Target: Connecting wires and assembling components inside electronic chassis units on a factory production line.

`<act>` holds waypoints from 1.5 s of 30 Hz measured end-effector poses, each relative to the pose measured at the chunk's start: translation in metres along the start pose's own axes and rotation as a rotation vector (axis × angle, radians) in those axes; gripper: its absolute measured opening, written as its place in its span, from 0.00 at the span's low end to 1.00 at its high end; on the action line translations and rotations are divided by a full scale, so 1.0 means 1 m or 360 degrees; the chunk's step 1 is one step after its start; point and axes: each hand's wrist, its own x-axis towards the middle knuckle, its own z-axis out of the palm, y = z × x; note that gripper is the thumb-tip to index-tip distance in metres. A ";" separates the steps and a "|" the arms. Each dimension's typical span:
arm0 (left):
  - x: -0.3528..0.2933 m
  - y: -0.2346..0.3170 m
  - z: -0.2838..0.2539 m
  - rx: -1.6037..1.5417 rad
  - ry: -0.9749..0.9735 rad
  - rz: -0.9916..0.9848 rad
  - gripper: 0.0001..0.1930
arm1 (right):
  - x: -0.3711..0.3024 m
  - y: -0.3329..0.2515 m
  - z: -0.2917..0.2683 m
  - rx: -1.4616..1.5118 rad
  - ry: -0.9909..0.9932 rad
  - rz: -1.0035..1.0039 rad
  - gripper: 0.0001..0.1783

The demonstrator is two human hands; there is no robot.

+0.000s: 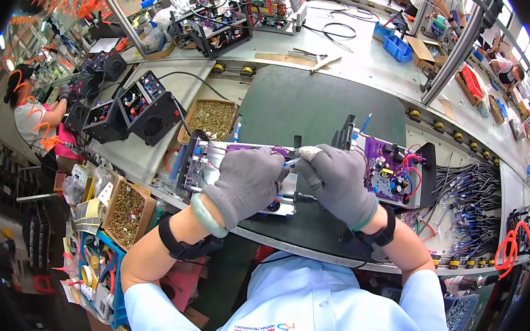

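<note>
Both hands wear grey gloves and meet above an open metal chassis (287,206) on the bench. My left hand (248,175) is closed, its fingertips pinched at one end of a thin wire with a blue-and-white section (292,162). My right hand (333,178) is closed on the other side of that wire, thumb and fingertips together. The gloves hide most of the wire. Beneath and left of my left hand, part of the chassis shows purple board and bare metal. Right of my right hand stands a second unit with a purple circuit board (389,169) and red wires.
A bundle of black cables (474,200) lies at the right. Boxes of small brass-coloured parts (211,119) stand at the left. Part-built black units (151,110) sit on the left conveyor, with more at the back. A green mat (320,101) covers the bench. Other people work nearby.
</note>
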 end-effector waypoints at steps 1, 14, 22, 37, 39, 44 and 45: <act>-0.001 -0.001 -0.004 -0.0067 0.0053 0.0008 0.06 | 0.005 0.000 -0.002 -0.0019 -0.0011 -0.0097 0.14; -0.004 -0.015 0.011 -0.1101 0.0380 -0.0002 0.09 | 0.007 0.000 0.008 0.0171 -0.0081 0.0230 0.07; -0.002 -0.020 0.039 -0.0297 0.0476 -0.0018 0.06 | -0.031 -0.008 0.045 0.0390 -0.0205 0.0827 0.48; 0.024 -0.020 0.047 -0.0158 0.0525 0.0395 0.08 | -0.024 -0.009 0.053 0.0423 -0.0414 0.0873 0.44; 0.017 -0.018 0.047 -0.0131 0.0513 0.0311 0.09 | -0.020 -0.011 0.048 0.0439 -0.0411 0.0910 0.41; -0.002 -0.023 0.051 -0.0230 0.0773 0.0143 0.18 | -0.034 -0.013 0.001 0.0698 0.0412 0.0108 0.22; -0.002 -0.027 0.046 -0.0248 0.1050 0.0337 0.18 | -0.050 -0.007 -0.023 0.0970 -0.0116 0.0249 0.24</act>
